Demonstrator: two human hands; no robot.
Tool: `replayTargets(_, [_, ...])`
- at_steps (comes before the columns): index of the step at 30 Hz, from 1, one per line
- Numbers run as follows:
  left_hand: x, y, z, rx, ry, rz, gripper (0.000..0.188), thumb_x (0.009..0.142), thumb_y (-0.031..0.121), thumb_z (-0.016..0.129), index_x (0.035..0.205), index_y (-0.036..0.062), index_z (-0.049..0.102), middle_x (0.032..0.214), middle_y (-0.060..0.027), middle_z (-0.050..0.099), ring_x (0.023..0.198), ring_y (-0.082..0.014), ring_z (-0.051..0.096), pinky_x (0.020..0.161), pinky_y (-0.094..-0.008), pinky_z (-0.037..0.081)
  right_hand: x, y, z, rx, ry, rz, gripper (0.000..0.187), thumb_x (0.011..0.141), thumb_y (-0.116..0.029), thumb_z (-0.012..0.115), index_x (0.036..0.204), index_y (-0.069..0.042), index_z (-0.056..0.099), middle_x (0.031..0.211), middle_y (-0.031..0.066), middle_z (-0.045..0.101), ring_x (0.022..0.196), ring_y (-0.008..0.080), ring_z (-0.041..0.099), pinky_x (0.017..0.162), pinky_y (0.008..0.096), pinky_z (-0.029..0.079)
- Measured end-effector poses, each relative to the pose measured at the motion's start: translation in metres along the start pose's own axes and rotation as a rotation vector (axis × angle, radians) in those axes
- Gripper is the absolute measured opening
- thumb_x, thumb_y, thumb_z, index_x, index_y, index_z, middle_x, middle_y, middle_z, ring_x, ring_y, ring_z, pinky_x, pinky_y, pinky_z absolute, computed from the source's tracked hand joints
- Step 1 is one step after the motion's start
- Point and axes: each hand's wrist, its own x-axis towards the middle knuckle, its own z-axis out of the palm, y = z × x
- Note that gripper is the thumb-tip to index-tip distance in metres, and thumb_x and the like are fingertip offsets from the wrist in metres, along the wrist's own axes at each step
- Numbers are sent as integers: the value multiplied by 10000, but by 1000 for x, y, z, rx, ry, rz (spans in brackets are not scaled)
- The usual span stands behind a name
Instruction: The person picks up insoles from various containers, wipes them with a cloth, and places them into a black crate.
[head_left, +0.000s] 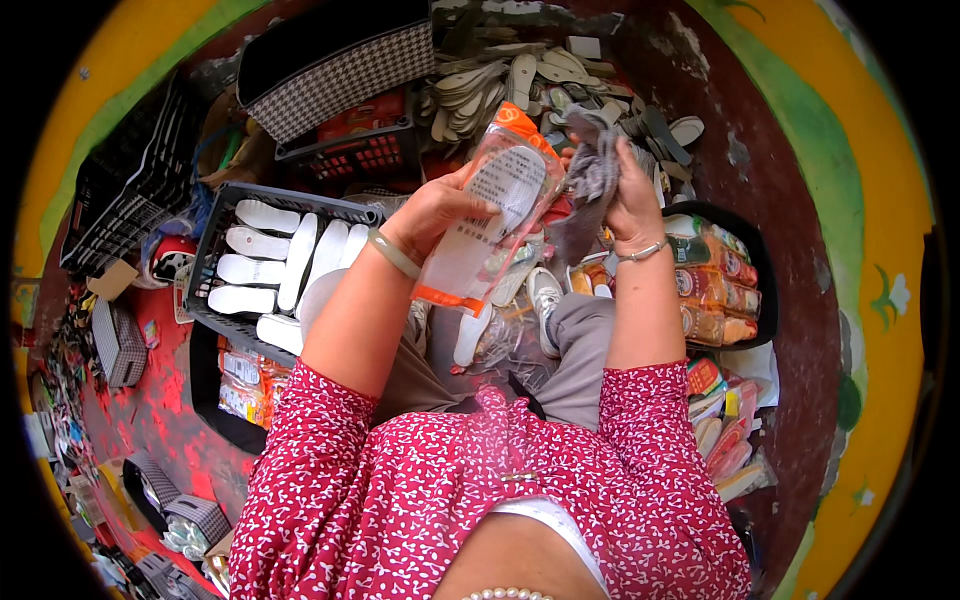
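Centrally, my left hand [440, 215] pinches a black-printed, orange-edged clear packet [468, 248]; my right hand [632, 200] curls around grey material [592, 172]. A crate rim [235, 329] lies near my left forearm [362, 300].

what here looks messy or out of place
The loose insoles ahead lie jumbled in a heap, unlike the white insoles lined up in the crate. Grey material in the right hand also looks crumpled.

Soft light leaves faint glare on the plastic bag [458, 268]; fisheye edges curve into black.
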Motion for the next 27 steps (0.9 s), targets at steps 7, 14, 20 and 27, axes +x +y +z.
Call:
replayTargets(7, [-7, -8, 10, 14, -84, -38, 718, 694, -91, 568, 1358, 49, 335, 1178, -131, 549, 1067, -248, 551, 910, -377, 446, -4, 25, 14, -114, 36, 124, 252, 908, -161, 516, 1106, -7, 543, 1046, 92, 610, 891, 167, 608, 798, 305, 501])
replayTargets(14, [4, -10, 11, -2, -50, -139, 653, 726, -98, 529, 1342, 31, 354, 1164, -143, 554, 989, -225, 593, 870, -352, 476, -12, 20, 28, 168, -127, 192, 267, 883, -153, 563, 1094, 12, 555, 1040, 105, 618, 949, 184, 597, 841, 325, 488])
replayTargets(20, [13, -19, -1, 175, 70, -183, 560, 757, -82, 518, 1298, 12, 408, 1102, -114, 588, 884, -173, 624, 793, -306, 507, -16, 21, 26, -138, -172, 92, 341, 786, 3, 636, 1113, 26, 542, 1046, 116, 615, 984, 191, 592, 873, 281, 472])
replayTargets(27, [17, -26, 9, 97, 61, -127, 578, 758, -91, 525, 1311, 26, 400, 1085, -93, 596, 901, -165, 619, 808, -286, 496, -12, 29, 16, -30, 23, -34, 321, 721, 111, 614, 1029, 25, 597, 971, 122, 643, 866, 206, 639, 808, 318, 521])
